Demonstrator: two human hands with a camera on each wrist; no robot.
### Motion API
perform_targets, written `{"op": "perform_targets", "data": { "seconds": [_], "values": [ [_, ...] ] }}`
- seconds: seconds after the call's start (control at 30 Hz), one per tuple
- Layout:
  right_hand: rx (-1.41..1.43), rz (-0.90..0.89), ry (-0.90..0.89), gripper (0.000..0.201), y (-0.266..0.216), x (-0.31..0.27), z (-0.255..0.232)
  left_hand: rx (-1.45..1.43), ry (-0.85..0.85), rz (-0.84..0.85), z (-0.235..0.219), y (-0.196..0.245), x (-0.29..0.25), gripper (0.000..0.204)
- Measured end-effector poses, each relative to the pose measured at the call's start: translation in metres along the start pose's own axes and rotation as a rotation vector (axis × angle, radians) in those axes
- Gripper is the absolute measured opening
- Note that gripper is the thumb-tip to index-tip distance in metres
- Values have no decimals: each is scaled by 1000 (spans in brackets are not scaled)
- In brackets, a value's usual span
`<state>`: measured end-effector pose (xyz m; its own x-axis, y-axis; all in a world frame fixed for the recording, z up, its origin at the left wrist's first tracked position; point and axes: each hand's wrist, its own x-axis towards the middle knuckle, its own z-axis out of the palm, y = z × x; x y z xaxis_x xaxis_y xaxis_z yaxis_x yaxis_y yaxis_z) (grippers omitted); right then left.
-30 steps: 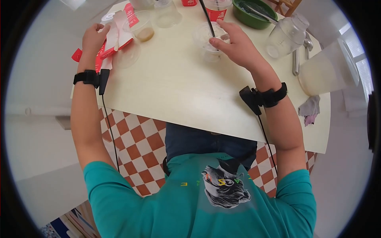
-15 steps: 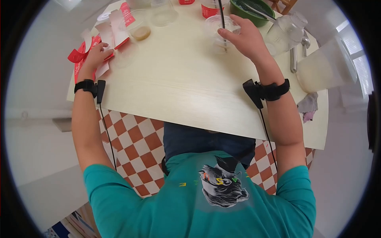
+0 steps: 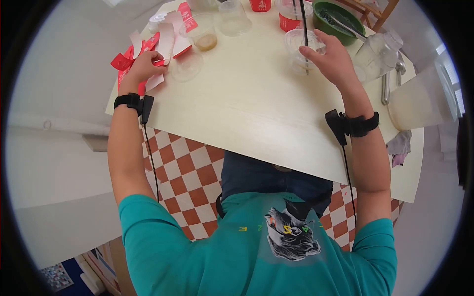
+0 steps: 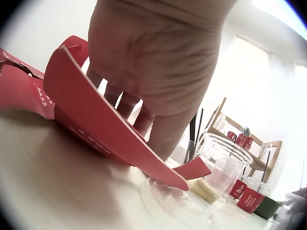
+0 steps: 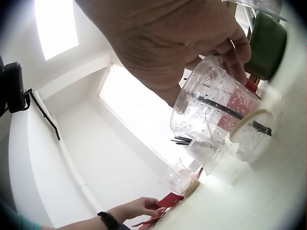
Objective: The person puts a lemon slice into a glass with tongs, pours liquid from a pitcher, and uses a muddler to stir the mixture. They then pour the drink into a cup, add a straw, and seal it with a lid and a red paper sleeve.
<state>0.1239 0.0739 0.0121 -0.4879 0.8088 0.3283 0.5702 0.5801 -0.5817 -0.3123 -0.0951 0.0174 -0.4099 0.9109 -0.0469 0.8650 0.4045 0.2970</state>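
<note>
My right hand [image 3: 335,59] grips a clear plastic cup [image 3: 295,45] near its rim, thumb on the near side. A black straw [image 3: 305,34] stands in that cup; droplets cling to its wall in the right wrist view. At the table's left my left hand [image 3: 141,68] pinches a piece of red card sleeve [image 4: 96,112], white on its inner face. More red cardboard pieces [image 3: 129,55] lie under and around this hand. In the left wrist view the card hides part of the fingers. A clear lid [image 3: 187,66] lies just right of it.
Behind the lid stands a clear cup with brownish liquid [image 3: 205,42]. A red-sleeved cup [image 3: 290,22] and a green bowl [image 3: 340,15] stand at the back right. A clear bottle [image 3: 377,54], a metal utensil [image 3: 385,89], a large translucent pitcher [image 3: 419,101] and a cloth [image 3: 399,144] line the right side.
My left hand has come down and nearer onto the red card pieces. My right hand stays at the cup with the straw. The head view has shifted, so everything appears farther right.
</note>
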Motion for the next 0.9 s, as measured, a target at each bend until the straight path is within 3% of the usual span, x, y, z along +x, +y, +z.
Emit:
{"op": "perform_targets", "data": {
  "seconds": [0.17,0.23,0.27,0.3,0.33,0.37,0.47,0.5,0.57,0.6,0.63,0.7,0.73,0.77,0.87,0.9],
  "values": [
    [6,12,15,72,1,-2,3,133,121,33,-4,-7,5,33],
    [-15,31,-5,70,-4,-3,-1,178,446,28,-9,2,1,24],
    [-35,55,-28,68,-6,-4,-3,180,452,30,-15,6,-1,24],
    [-35,53,-22,68,-6,-5,-3,128,581,49,-25,12,-5,22],
    [-65,-5,33,68,-6,-5,-3,73,710,70,-36,21,-9,20],
    [-96,-60,86,67,-7,-6,-3,73,714,76,-44,29,-13,20],
    [-55,-156,218,67,-16,-6,-11,-105,952,236,-62,74,-39,13],
    [-62,-156,228,67,-25,-8,-18,-111,958,245,-64,90,-47,13],
    [371,-138,157,66,-43,-13,-30,-265,878,643,-62,124,-59,13],
    [553,-173,108,72,-43,-13,-32,-296,796,753,-59,149,-70,15],
    [533,-168,115,72,-45,-14,-37,-326,713,861,-54,174,-80,17],
    [1233,-172,-53,78,-50,-20,-49,-274,600,1068,-44,211,-89,21],
    [1348,-204,-99,81,-52,-20,-55,-281,568,1097,-36,226,-93,22],
    [1374,-230,12,77,-59,-22,-59,-285,535,1125,-30,240,-95,23],
    [1459,-222,-9,62,-55,-24,-78,-384,402,1196,-14,266,-82,28],
    [1451,-174,59,54,-46,-22,-83,-421,370,1210,-7,272,-74,33]
  ]
}}
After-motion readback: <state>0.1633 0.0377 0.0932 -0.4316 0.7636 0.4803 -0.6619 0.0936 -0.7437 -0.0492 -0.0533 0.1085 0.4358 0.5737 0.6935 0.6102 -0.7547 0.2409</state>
